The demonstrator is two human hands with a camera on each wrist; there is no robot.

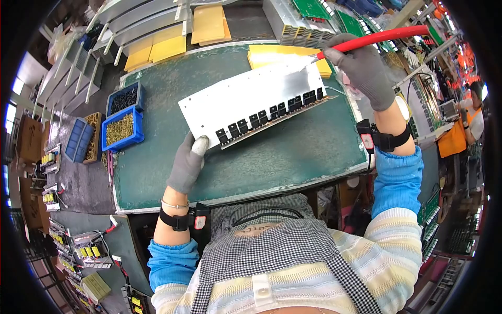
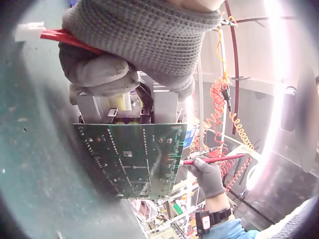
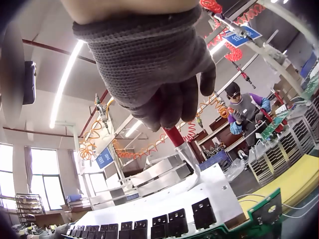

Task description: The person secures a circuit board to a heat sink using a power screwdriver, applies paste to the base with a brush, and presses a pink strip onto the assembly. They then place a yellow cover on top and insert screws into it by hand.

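A white metal plate (image 1: 235,99) with a row of black transistors (image 1: 261,118) along its near edge is held tilted over the green bench. The green circuit board (image 2: 134,159) joined to it shows its underside in the left wrist view. My gloved left hand (image 1: 189,162) grips the assembly's near left corner, thumb on top. Red wires (image 2: 70,40) with a white connector (image 2: 29,32) stick out beside that hand. In my gloved right hand (image 1: 363,70) is a red-handled brush (image 1: 387,37); its pale, bent tip (image 3: 192,172) meets the plate's bright face.
Blue bins of brass-coloured screws (image 1: 120,130) and black parts (image 1: 125,100) stand at the bench's left. Yellow sheets (image 1: 256,52) lie behind the plate, with stacked metal profiles (image 1: 298,29) beyond. A metal rack (image 1: 141,23) rises at the far left. Another person (image 1: 475,112) is at right.
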